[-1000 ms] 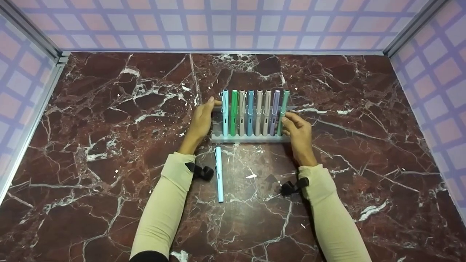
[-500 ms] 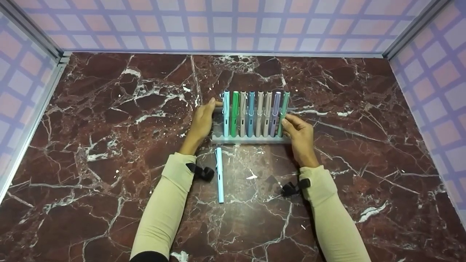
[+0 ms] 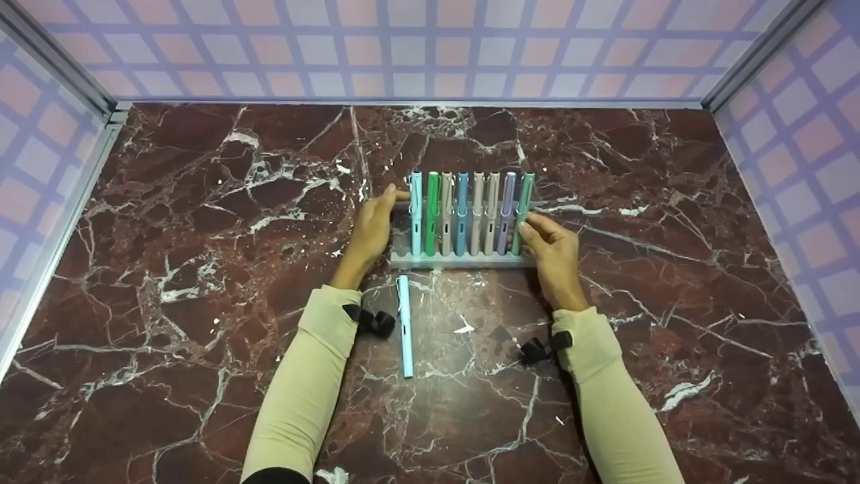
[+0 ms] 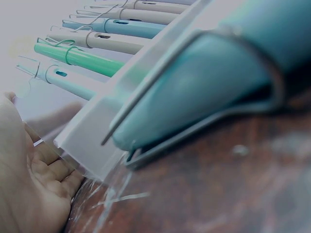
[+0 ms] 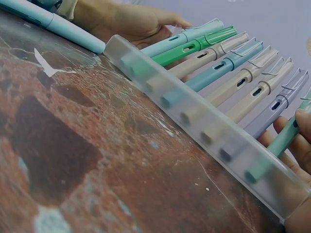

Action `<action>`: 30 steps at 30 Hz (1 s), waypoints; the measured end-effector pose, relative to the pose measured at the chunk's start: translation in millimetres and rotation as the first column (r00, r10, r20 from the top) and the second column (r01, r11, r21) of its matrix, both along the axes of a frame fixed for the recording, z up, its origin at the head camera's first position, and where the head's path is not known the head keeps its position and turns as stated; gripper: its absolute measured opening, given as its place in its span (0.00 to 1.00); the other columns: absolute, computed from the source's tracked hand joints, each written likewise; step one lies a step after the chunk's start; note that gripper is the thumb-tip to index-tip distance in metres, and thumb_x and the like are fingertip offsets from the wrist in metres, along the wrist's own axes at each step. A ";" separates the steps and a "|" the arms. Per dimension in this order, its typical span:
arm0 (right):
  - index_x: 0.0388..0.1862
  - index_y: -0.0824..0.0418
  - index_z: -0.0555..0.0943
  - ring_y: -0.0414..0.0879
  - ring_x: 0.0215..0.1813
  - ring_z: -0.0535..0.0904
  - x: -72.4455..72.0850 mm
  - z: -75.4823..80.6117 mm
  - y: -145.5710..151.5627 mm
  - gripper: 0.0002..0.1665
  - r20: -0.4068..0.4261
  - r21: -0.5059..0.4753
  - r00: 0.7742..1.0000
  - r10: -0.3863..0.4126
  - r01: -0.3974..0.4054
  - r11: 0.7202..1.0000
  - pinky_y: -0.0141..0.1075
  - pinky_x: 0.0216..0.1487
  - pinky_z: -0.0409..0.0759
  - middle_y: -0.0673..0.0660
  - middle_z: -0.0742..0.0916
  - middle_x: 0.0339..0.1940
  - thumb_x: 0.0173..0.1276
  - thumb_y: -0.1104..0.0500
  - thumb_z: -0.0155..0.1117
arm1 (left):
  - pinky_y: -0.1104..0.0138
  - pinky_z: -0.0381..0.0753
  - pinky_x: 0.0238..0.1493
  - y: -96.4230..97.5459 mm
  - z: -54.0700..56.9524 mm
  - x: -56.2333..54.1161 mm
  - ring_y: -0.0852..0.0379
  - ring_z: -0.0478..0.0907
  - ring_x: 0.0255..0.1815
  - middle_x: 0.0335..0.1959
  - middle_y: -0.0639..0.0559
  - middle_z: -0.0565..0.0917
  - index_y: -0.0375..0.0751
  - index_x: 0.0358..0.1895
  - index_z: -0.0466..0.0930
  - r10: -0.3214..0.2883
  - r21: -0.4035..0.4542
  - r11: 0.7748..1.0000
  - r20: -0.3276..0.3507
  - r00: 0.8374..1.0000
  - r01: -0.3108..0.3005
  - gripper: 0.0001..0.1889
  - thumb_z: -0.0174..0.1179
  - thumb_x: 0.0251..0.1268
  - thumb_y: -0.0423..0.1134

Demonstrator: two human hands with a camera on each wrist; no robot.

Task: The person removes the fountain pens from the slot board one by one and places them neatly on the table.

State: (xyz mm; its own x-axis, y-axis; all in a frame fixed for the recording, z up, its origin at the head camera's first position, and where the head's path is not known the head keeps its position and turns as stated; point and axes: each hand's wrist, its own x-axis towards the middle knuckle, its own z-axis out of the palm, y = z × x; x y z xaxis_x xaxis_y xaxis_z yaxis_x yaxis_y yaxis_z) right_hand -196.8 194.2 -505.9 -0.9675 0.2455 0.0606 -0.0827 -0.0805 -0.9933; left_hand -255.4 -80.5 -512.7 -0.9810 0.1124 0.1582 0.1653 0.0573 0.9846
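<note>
A clear pen stand on the table holds several capped pens in an upright row. At the stand's left end my left hand grips its edge, fingers curled behind the clear panel. My right hand pinches the dark green pen at the right end, its thumb in front and fingers behind. From the left the others are a light blue pen, a bright green pen, beige ones, a blue pen and a purple pen.
Another light blue pen lies on the table in front of the stand's left part, clip toward the left. The marble-patterned table is bounded by checked panels at the back and sides.
The head view has shifted slightly, so the scene sits a little lower. Both hands, the stand and the loose pen keep their places relative to each other.
</note>
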 end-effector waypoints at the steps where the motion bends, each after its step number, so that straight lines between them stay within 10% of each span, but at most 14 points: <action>1: 0.50 0.76 0.83 0.38 0.30 0.82 0.2 -0.3 0.1 0.12 -0.004 -0.005 1.000 0.000 0.000 1.000 0.27 0.30 0.80 0.49 0.88 0.30 0.69 0.71 0.63 | 0.58 0.80 0.53 -0.2 -0.2 0.1 0.44 0.83 0.44 0.44 0.31 0.86 0.24 0.50 0.81 0.002 -0.004 1.000 -0.002 1.000 -0.002 0.26 0.35 0.83 0.41; 10: 0.55 0.81 0.77 0.47 0.34 0.89 1.9 -2.1 4.4 0.18 -0.065 -0.097 0.997 0.030 -0.036 0.995 0.32 0.34 0.85 0.66 0.89 0.41 0.72 0.69 0.61 | 0.58 0.73 0.64 -2.0 -0.8 0.1 0.43 0.81 0.54 0.49 0.33 0.85 0.25 0.50 0.83 0.024 -0.047 0.999 -0.030 0.999 -0.025 0.26 0.36 0.82 0.41; 17: 0.52 0.75 0.82 0.48 0.33 0.88 1.1 -3.0 11.4 0.13 -0.086 -0.124 0.996 -0.015 0.005 0.992 0.26 0.24 0.76 0.58 0.91 0.37 0.71 0.69 0.62 | 0.59 0.75 0.61 -2.1 -1.3 0.5 0.41 0.81 0.52 0.49 0.32 0.85 0.24 0.51 0.82 0.019 -0.034 0.999 -0.026 0.999 -0.020 0.25 0.36 0.82 0.41; 30: 0.56 0.83 0.76 0.50 0.33 0.88 -0.7 -1.3 31.5 0.19 -0.108 -0.206 0.993 -0.049 0.025 0.978 0.38 0.39 0.87 0.66 0.89 0.39 0.71 0.70 0.62 | 0.57 0.74 0.62 -0.9 0.5 0.6 0.42 0.81 0.52 0.49 0.33 0.85 0.26 0.51 0.82 0.010 -0.036 0.999 -0.009 1.000 -0.011 0.26 0.36 0.83 0.41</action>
State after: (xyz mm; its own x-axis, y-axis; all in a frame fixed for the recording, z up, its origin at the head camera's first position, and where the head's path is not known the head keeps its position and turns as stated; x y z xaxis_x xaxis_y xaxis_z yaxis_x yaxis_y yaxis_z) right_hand -197.5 225.6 -507.2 -0.9474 0.2994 0.1132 -0.1994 -0.2756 -0.9404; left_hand -254.8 -81.4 -512.2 -0.9807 0.1078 0.1629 0.1732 0.0943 0.9803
